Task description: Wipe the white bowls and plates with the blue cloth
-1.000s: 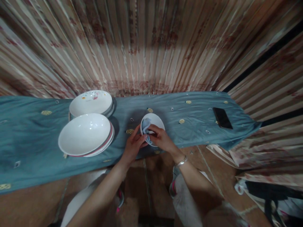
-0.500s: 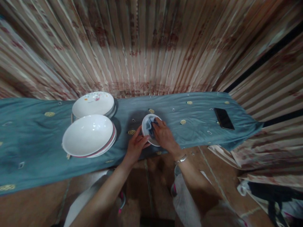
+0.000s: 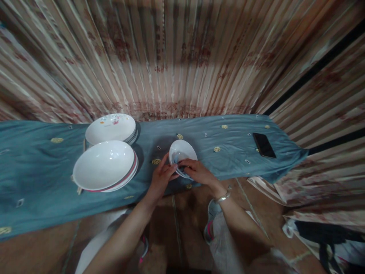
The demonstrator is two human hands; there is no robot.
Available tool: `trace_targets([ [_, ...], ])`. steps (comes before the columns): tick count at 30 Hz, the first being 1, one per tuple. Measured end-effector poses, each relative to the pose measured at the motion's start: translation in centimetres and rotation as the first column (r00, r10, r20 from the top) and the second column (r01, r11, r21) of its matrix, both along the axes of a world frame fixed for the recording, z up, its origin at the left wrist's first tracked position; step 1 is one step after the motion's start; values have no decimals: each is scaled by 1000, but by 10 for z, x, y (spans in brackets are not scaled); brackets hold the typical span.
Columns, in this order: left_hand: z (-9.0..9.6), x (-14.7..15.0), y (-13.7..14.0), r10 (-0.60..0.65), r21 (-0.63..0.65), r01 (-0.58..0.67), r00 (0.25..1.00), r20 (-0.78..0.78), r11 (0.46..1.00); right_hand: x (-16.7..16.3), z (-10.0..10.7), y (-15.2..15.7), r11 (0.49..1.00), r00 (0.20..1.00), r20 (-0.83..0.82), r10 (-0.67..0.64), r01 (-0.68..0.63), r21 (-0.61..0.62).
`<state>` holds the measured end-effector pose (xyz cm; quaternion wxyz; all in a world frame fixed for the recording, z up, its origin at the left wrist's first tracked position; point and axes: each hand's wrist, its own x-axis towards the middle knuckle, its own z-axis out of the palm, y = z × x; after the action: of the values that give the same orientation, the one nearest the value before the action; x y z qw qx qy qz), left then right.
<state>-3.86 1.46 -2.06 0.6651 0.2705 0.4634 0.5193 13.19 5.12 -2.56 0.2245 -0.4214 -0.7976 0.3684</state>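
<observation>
Right fingers (image 3: 188,163) lower (in bowl (image 3: 186,148))

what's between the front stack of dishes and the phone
In the head view, a small white bowl is between the front stack of dishes and the phone, with the left hand holding its rim and the right hand partly inside.

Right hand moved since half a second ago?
Yes: right hand shifted toward the near edge of the tablecloth, away from the yellow print beyond the bowl.
</observation>
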Motion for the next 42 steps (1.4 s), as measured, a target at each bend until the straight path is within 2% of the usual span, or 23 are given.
trace_targets([
  [2, -1, 0, 0, -3, 2, 3, 1000, 0, 1000, -6, 0, 0, 998, 989, -145, 25, -33, -49],
  [5, -2, 1, 0, -7, 16, 7, 1000, -5, 1000, -16, -1, 1, 1000, 971, -236, 22, -23, -1],
  [7, -2, 1, 1, -6, 16, 6, 1000, -15, 1000, -20, -3, 3, 997, 984, -180, 5, 9, 76],
  [12, -1, 1, 1, 11, -15, -11, 1000, -14, 1000, -18, -11, 8, 967, 987, 102, -127, 101, 232],
  [15, 0, 0, 1, 11, -22, -11, 1000, -2, 1000, -12, -11, 8, 953, 966, 196, -167, 107, 285],
  [18, 0, -1, 2, 14, -28, -14, 1000, 9, 1000, -5, -6, 5, 954, 960, 233, -158, 88, 287],
  [23, -1, -3, 1, -9, 8, 9, 1000, 8, 1000, 2, 5, -6, 990, 980, 177, -95, 75, 118],
  [27, -2, -3, 1, -3, 24, 3, 1000, -5, 1000, 11, 8, -10, 985, 987, -20, -158, 156, -74],
  [29, -1, -2, 2, 7, 21, -8, 1000, 12, 1000, 21, 7, -8, 962, 970, -111, -217, 193, -191],
  [31, -1, 0, 4, 22, 7, -23, 999, 37, 1000, 34, 7, -4, 935, 943, -156, -294, 249, -252],
  [33, -1, 2, 6, 53, -12, -52, 996, 69, 999, 49, 7, 0, 908, 912, -145, -383, 343, -241],
  [36, 0, 6, 9, 94, -43, -88, 983, 156, 995, 66, 6, 2, 854, 860, -41, -509, 499, -146],
  [38, 1, 10, 11, 113, -69, -100, 971, 210, 993, 70, 4, 2, 829, 835, -15, -550, 544, -128],
  [40, 1, 16, 13, 123, -86, -105, 963, 241, 991, 67, 1, 1, 811, 813, -110, -571, 538, -230],
  [42, 1, 22, 15, 116, -92, -96, 961, 250, 991, 59, -5, 0, 784, 760, -263, -595, 476, -398],
])
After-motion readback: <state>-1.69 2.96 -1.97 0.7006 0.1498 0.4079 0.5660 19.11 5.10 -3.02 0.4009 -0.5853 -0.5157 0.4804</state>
